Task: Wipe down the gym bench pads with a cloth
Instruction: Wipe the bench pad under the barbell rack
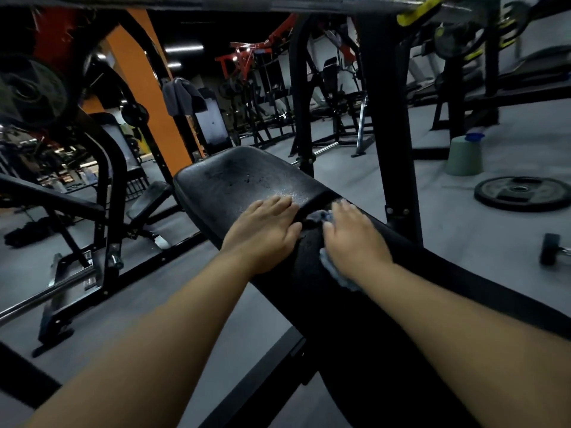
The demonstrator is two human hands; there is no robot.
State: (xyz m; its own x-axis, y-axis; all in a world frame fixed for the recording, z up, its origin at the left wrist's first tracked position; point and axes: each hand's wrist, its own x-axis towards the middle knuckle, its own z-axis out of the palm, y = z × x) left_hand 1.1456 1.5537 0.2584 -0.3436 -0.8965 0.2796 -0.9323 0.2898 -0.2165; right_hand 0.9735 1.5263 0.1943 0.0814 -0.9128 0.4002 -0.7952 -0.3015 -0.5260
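Note:
A black bench runs from the lower right up to the middle. Its far seat pad (pixel 247 177) shows wet droplets; the long back pad (pixel 386 304) comes toward me. My left hand (pixel 265 233) lies flat with straight fingers across the near edge of the seat pad and the gap between the pads. My right hand (pixel 352 236) presses flat on a grey-blue cloth (pixel 335 271) on the back pad, just right of the gap. The cloth pokes out in front of the fingertips and below the wrist; the rest is hidden under the palm.
A black rack upright (pixel 392 118) stands just behind the bench on the right. A weight plate (pixel 522 193), a green container with a blue lid (pixel 465 156) and a dumbbell (pixel 553 248) sit on the grey floor at right. Another bench and rack (pixel 108 193) stand at left.

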